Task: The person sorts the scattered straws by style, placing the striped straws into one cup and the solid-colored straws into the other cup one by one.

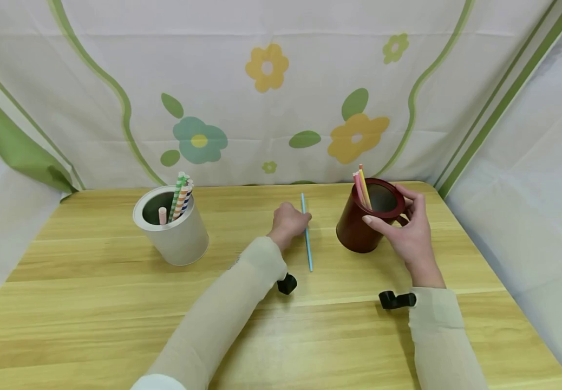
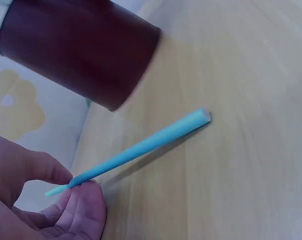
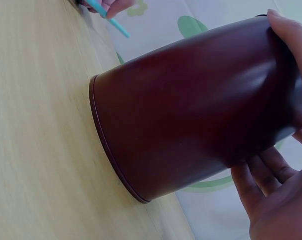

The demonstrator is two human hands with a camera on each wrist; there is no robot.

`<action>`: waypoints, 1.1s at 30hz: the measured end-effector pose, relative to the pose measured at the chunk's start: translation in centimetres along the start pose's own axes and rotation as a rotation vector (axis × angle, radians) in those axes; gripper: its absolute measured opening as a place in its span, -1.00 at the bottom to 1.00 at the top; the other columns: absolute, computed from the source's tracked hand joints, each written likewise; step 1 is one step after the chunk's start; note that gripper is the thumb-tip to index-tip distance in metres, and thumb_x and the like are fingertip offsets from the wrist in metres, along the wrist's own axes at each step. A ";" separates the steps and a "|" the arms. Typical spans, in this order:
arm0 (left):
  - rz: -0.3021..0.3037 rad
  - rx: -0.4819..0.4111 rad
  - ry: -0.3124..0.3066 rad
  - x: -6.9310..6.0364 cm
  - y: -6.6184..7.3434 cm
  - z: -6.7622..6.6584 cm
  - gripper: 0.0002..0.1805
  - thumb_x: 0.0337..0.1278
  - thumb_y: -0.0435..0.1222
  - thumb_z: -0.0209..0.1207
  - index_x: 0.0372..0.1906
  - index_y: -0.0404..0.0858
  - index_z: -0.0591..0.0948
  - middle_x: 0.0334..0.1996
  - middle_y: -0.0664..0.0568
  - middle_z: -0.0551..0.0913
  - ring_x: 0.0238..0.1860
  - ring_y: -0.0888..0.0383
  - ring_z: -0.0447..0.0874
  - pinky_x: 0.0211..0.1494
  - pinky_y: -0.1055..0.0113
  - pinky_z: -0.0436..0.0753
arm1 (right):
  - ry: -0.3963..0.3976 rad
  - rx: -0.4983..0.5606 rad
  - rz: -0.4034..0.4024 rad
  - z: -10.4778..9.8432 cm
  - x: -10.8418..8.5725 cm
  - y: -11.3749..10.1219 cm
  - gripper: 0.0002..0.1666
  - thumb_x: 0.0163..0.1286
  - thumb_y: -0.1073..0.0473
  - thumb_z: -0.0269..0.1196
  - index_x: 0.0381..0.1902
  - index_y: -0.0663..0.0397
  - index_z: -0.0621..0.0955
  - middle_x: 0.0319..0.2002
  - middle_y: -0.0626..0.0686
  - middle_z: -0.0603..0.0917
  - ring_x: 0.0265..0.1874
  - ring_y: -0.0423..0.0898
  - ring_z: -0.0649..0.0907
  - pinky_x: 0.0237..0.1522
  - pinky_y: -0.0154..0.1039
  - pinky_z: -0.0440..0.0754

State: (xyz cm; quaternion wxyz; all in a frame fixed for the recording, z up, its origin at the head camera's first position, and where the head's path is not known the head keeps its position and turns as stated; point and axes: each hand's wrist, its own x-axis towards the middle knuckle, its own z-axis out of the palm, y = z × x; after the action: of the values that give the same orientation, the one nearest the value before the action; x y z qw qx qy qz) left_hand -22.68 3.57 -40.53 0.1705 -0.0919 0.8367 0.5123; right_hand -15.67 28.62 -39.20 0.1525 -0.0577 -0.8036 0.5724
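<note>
A slim light blue stick (image 1: 308, 252) lies along the middle of the table. My left hand (image 1: 288, 223) pinches it between thumb and finger; in the left wrist view the pinch is close to the stick's far end, and its shadow runs right beside it. To the right stands a dark red mug (image 1: 359, 227) with several pink, yellow and orange sticks (image 1: 363, 189) leaning in it. My right hand (image 1: 410, 233) holds this mug near its rim, thumb at the front and fingers behind by the handle. The right wrist view shows the mug's side (image 3: 180, 110) and base.
At the left stands a white cup (image 1: 178, 238) with several striped straws (image 1: 180, 200) in green, orange and blue, plus a short pale pink one. A flowered curtain (image 1: 232, 97) hangs along the back edge of the wooden table (image 1: 91, 303).
</note>
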 end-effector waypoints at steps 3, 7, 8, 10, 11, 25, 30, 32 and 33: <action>0.014 -0.075 0.022 -1.6 0.7 -0.7 -0.69 0.51 -0.28 0.25 -0.35 -0.42 0.76 -0.62 0.03 0.64 -0.56 0.18 0.52 -0.31 0.40 0.55 | 0.002 -0.001 0.001 0.0 -0.1 0.1 0.11 0.20 0.15 0.66 0.58 -0.31 0.30 0.27 -0.20 0.51 0.23 -0.21 0.50 0.19 -0.44 0.50; 0.010 -0.237 0.042 -2.0 0.9 -1.2 -0.76 0.50 -0.32 0.25 -0.13 -0.47 0.75 -0.51 0.01 0.67 -0.50 0.19 0.64 -0.12 0.27 0.83 | 0.000 -0.002 0.003 -0.1 -0.1 0.1 0.12 0.21 0.16 0.65 0.59 -0.30 0.30 0.27 -0.17 0.52 0.23 -0.20 0.50 0.19 -0.46 0.51; 0.005 -0.293 0.044 -2.1 0.9 -1.4 -0.78 0.49 -0.33 0.26 -0.06 -0.46 0.74 -0.45 -0.01 0.68 -0.47 0.18 0.66 -0.05 0.20 0.87 | -0.001 -0.003 0.004 -0.1 -0.1 0.1 0.12 0.20 0.15 0.66 0.59 -0.30 0.30 0.28 -0.16 0.52 0.24 -0.20 0.50 0.19 -0.46 0.51; 0.003 -0.386 0.049 -2.0 1.1 -1.8 -0.77 0.48 -0.36 0.26 0.05 -0.45 0.69 -0.33 -0.03 0.68 -0.40 0.17 0.71 0.07 0.14 0.88 | -0.002 -0.002 0.004 0.0 -0.1 0.1 0.11 0.20 0.14 0.66 0.58 -0.30 0.30 0.29 -0.14 0.52 0.24 -0.18 0.50 0.20 -0.45 0.51; 0.005 -0.426 0.052 -2.1 1.2 -2.0 -0.77 0.47 -0.38 0.27 0.07 -0.44 0.67 -0.29 -0.05 0.68 -0.38 0.17 0.70 0.07 0.14 0.88 | -0.002 0.001 0.004 0.0 -0.1 0.1 0.11 0.20 0.14 0.66 0.58 -0.30 0.30 0.30 -0.14 0.52 0.24 -0.18 0.50 0.20 -0.45 0.51; 0.413 -0.623 0.216 -3.9 2.5 -2.6 -0.83 0.41 -0.47 0.32 0.01 -0.43 0.68 -0.15 -0.10 0.70 -0.21 0.18 0.69 -0.03 0.33 0.87 | -0.008 -0.006 -0.006 -0.1 0.1 0.1 0.13 0.20 0.15 0.65 0.59 -0.27 0.28 0.26 -0.24 0.50 0.21 -0.24 0.50 0.19 -0.44 0.50; 0.545 -0.648 0.299 -5.2 3.5 -2.4 -0.85 0.38 -0.50 0.33 -0.04 -0.46 0.69 -0.19 -0.15 0.72 -0.25 0.21 0.68 -0.08 0.25 0.89 | -0.009 -0.005 -0.005 0.0 0.1 0.1 0.13 0.21 0.15 0.65 0.60 -0.26 0.28 0.27 -0.24 0.50 0.22 -0.24 0.49 0.19 -0.44 0.50; 0.587 -0.672 0.327 -5.7 4.1 -2.3 -0.86 0.36 -0.52 0.33 -0.06 -0.49 0.68 -0.21 -0.17 0.72 -0.27 0.21 0.68 -0.08 0.21 0.90 | -0.008 -0.007 -0.004 -0.1 0.1 0.2 0.13 0.21 0.15 0.65 0.60 -0.27 0.27 0.27 -0.24 0.49 0.22 -0.25 0.49 0.19 -0.44 0.49; 0.605 -0.683 0.338 -6.0 4.4 -2.2 -0.87 0.36 -0.53 0.33 -0.06 -0.50 0.68 -0.21 -0.18 0.72 -0.27 0.22 0.68 -0.08 0.20 0.90 | -0.008 -0.007 -0.005 -0.1 0.1 0.2 0.12 0.22 0.15 0.65 0.60 -0.27 0.27 0.27 -0.24 0.49 0.22 -0.25 0.49 0.19 -0.44 0.49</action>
State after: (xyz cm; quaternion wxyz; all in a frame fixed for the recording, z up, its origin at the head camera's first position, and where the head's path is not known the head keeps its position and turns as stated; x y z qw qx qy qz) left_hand -19.01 3.45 -33.73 -0.1643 0.0230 0.6260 0.7620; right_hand -15.75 28.75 -39.31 0.1505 -0.0538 -0.8065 0.5692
